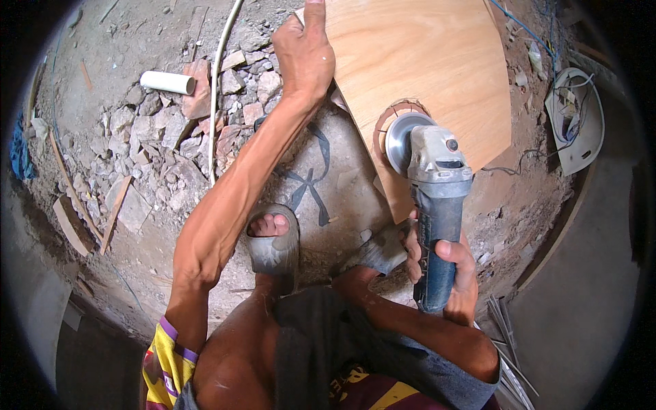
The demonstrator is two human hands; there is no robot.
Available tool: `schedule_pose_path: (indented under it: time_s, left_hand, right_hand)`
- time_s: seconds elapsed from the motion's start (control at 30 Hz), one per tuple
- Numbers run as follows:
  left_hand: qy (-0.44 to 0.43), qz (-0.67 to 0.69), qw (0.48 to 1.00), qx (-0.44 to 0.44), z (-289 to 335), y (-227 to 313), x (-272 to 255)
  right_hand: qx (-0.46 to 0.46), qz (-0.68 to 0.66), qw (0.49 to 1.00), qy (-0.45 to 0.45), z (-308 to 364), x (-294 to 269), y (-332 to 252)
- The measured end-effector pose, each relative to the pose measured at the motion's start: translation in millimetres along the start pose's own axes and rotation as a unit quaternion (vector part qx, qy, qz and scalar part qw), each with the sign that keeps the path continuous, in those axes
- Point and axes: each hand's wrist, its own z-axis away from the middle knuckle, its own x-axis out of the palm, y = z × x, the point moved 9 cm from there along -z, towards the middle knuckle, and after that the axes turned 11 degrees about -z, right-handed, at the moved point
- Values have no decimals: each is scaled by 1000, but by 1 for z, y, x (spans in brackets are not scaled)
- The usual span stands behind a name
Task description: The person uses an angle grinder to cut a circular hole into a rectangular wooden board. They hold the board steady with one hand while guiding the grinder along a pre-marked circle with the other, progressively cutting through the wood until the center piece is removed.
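Observation:
My left hand (305, 58) grips the left edge of a plywood sheet (424, 61), its thumb stretched along the top face and its fingers curled underneath. My right hand (459, 270) is wrapped around the body of a blue-and-grey angle grinder (437, 212). The grinder's round metal disc (404, 142) sits at a curved, brown-edged mark (380, 126) with short slits, near the sheet's near-left edge. Whether the disc touches the wood I cannot tell. The sheet narrows to a point toward me, close to my right hand.
Rubble (164, 130) covers the left ground, with a white pipe piece (168, 82), a pale hose (217, 89) and wood strips (116, 214). A dark strap (309, 183) lies near my sandalled foot (270, 227). A white plastic shell (576, 119) with wires stands at right.

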Motion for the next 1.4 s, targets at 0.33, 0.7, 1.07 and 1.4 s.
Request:
schedule_pose_path:
  time_s: [0.33,0.7,1.07,1.4]
  left_hand:
    - [26,50,998,8,2,2,-4]
    - [45,38,998,30,3,4,-8]
    - [22,81,996,-10,7,6,-6]
    - [16,54,998,0,8,7,-11]
  right_hand:
    - [-7,-5,1000,2,-8,4,-3]
    - [4,-10,1000,11,-6,5,-7]
    - [10,-30,999,17,-4,7,-5]
    - [21,-36,999,5,-2,9,-4]
